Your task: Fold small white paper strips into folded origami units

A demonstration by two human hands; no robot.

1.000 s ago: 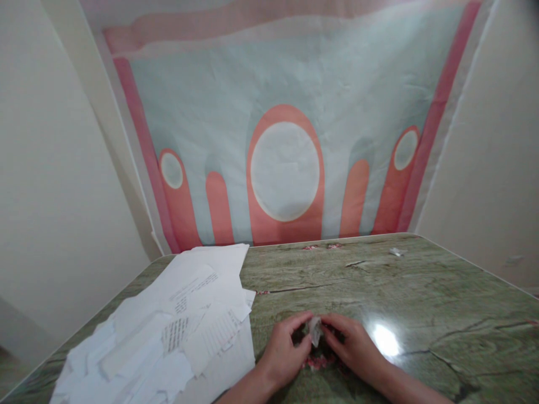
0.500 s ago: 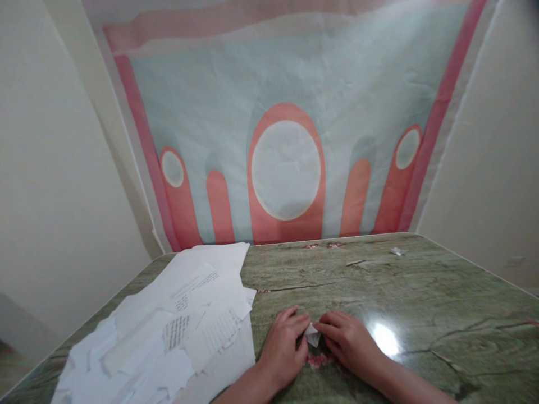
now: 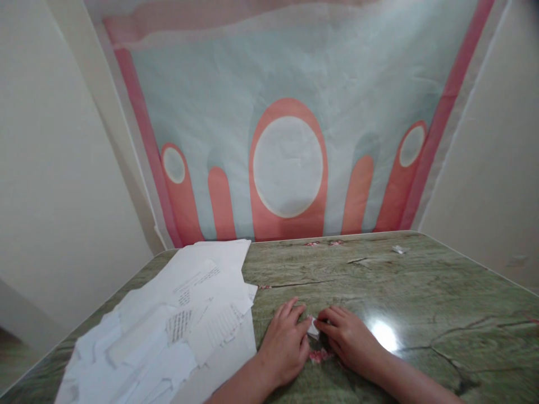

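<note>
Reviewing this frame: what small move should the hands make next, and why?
Probably have the left hand steady the paper scrap against the table. The scrap sits between both hands, the left hand's fingers are spread beside it, and the right hand's fingertips are at its edge. Whether either hand grips it is unclear.

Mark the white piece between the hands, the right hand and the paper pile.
White piece (image 3: pixel 313 330): head view, visible middle.
Right hand (image 3: pixel 348 338): head view, back of hand.
Paper pile (image 3: pixel 158 322): head view, its middle.
</note>
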